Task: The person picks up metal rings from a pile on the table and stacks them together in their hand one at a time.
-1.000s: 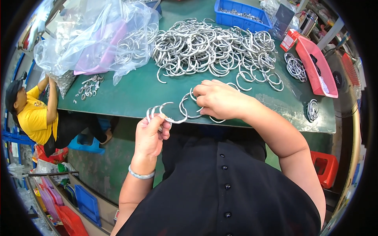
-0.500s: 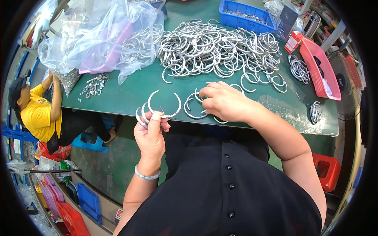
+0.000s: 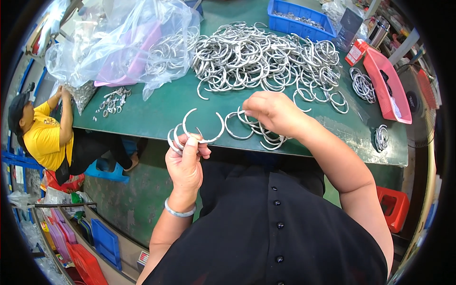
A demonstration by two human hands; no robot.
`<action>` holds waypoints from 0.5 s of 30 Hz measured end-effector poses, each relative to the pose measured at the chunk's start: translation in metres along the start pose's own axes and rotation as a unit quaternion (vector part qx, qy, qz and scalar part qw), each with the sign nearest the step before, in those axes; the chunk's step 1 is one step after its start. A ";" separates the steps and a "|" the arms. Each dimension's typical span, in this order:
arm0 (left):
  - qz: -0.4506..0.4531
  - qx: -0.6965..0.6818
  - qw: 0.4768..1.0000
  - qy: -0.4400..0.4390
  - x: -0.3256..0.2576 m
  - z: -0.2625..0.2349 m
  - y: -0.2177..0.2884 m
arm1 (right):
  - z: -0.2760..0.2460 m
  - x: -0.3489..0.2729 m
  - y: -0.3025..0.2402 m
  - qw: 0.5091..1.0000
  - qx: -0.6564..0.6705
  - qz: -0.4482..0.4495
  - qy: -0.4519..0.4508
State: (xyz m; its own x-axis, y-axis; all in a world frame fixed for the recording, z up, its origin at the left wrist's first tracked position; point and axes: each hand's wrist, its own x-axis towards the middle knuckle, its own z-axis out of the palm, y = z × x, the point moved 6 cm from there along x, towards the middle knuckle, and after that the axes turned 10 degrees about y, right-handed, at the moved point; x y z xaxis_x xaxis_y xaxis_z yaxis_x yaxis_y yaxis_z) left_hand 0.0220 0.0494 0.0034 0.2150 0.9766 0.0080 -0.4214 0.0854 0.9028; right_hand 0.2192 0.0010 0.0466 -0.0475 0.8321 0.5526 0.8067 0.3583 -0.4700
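Silvery C-shaped rings [image 3: 221, 129] fan out from the left hand [image 3: 185, 159], raised just in front of the near edge of the surface [image 3: 156, 110]; its thumb and fingers pinch a few of them near the bottom, openings mostly upward. The right hand [image 3: 274, 113] is bent over a loose group of rings [image 3: 260, 129] lying by that edge, fingers drawn together at a ring's end; whether they grip it I cannot tell.

To handle these well, the left pinch is best kept firm but low on the curves, so the gaps face the same way and the rings nest rather than cross. Each ring is better lifted by one end and turned free, since the open tips look ready to hook a neighbour. The group lies close to the edge, so a careless drag could send one to the floor.

Beyond the hands, a large tangled heap of rings [image 3: 259, 59] fills the middle. A clear plastic bag [image 3: 156, 71] crowds the left, with small metal parts [image 3: 114, 102] beside it. A blue tray [image 3: 301, 29] stands behind the heap; a pink basket [image 3: 403, 102] and two ring clusters [image 3: 363, 86] occupy the right, away from the working spot.
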 end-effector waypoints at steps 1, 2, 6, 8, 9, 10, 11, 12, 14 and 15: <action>0.000 -0.004 1.000 -0.005 0.000 0.001 0.000 | -0.002 0.002 0.001 1.000 0.009 -0.003 0.017; 0.001 -0.008 1.000 -0.010 -0.001 0.001 0.000 | -0.002 0.004 0.001 1.000 0.009 -0.003 0.016; 0.009 0.002 1.000 -0.017 0.000 0.003 0.000 | -0.004 0.008 0.017 0.993 0.077 0.090 0.015; -0.015 -0.034 0.999 -0.001 0.000 0.001 0.000 | -0.001 0.009 0.029 0.982 0.110 0.153 -0.012; -0.012 -0.030 0.999 -0.027 0.003 -0.001 -0.001 | 0.001 0.010 0.033 0.981 0.095 0.167 -0.035; -0.014 -0.031 0.999 -0.029 0.004 -0.002 -0.001 | 0.001 0.012 0.034 0.980 0.096 0.168 -0.047; -0.032 -0.045 0.998 -0.032 0.004 -0.003 -0.003 | 0.000 0.015 0.033 0.987 0.081 0.135 -0.045; -0.050 -0.059 0.996 -0.035 0.005 -0.002 -0.006 | -0.001 0.018 0.031 0.992 0.066 0.101 -0.044; -0.062 -0.059 0.996 -0.033 0.006 -0.002 -0.006 | -0.002 0.028 0.023 0.997 0.034 0.044 -0.051; -0.079 -0.072 0.994 -0.037 0.007 -0.001 -0.007 | -0.001 0.032 0.020 0.998 0.023 0.003 -0.052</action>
State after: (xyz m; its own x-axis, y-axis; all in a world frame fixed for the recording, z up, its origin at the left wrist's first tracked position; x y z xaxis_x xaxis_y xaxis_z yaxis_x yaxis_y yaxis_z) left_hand 0.0257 0.0562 -0.0030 0.3510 0.9319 -0.0918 -0.4979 0.2688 0.8245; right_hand 0.2342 0.0340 0.0559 -0.1053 0.8726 0.4769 0.7788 0.3706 -0.5061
